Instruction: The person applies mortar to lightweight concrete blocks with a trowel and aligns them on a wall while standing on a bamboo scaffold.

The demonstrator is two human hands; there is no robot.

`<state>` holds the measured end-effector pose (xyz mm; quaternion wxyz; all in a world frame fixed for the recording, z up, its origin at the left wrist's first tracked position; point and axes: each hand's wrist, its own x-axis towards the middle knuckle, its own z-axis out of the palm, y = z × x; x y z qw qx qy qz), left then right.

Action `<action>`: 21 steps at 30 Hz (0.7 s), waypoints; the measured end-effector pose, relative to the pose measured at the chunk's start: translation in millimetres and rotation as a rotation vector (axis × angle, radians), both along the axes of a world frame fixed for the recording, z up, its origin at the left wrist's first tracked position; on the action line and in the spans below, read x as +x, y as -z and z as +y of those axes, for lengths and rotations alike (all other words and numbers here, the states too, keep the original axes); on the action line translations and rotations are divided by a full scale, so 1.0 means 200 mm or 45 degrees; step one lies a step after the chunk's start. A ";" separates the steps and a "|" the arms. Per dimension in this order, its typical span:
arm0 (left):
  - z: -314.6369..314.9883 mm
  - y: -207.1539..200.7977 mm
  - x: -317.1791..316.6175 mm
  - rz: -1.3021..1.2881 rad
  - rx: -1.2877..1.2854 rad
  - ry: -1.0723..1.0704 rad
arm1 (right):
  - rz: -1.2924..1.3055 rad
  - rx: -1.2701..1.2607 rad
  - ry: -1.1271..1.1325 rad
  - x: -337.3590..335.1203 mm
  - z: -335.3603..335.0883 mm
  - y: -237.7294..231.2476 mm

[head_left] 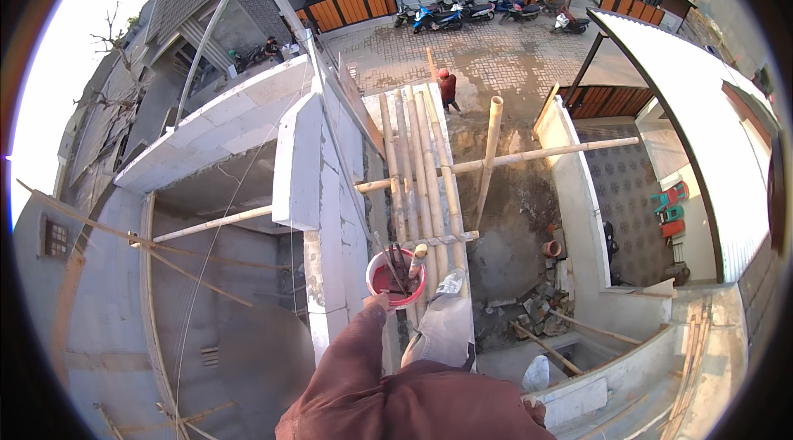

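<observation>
My left hand (377,301) is closed on the near rim of a bucket (371,276), red inside with a pale rim. Several dark, long-handled tools (398,266) stand in the bucket; their exact kind is hard to make out. Bamboo poles (424,163) lie side by side as a narrow walkway beneath it. A shod foot (452,281) of mine rests on these poles, right of the bucket. At the lower edge only a small part of my right hand (535,413) shows beside my body, its fingers mostly hidden.
A block wall (337,217) runs along the left of the walkway. Crosswise bamboo (545,155) and an upright pole (489,151) stand to the right, above a lower ground with rubble (545,308). A person in a red helmet (447,89) is below, near parked motorbikes (438,19).
</observation>
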<state>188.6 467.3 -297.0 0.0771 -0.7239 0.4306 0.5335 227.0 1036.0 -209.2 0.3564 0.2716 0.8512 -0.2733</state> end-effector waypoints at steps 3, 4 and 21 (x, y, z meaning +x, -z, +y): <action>-0.16 0.04 -0.06 0.114 0.084 -0.195 | 0.002 -0.180 0.137 -0.15 -0.17 0.07; -0.20 0.07 -0.09 0.118 0.103 -0.200 | 0.058 -0.259 0.207 -0.18 -0.20 0.12; -0.42 0.76 -0.58 0.225 0.164 -0.033 | 0.282 -0.292 -0.008 -0.70 -0.76 0.71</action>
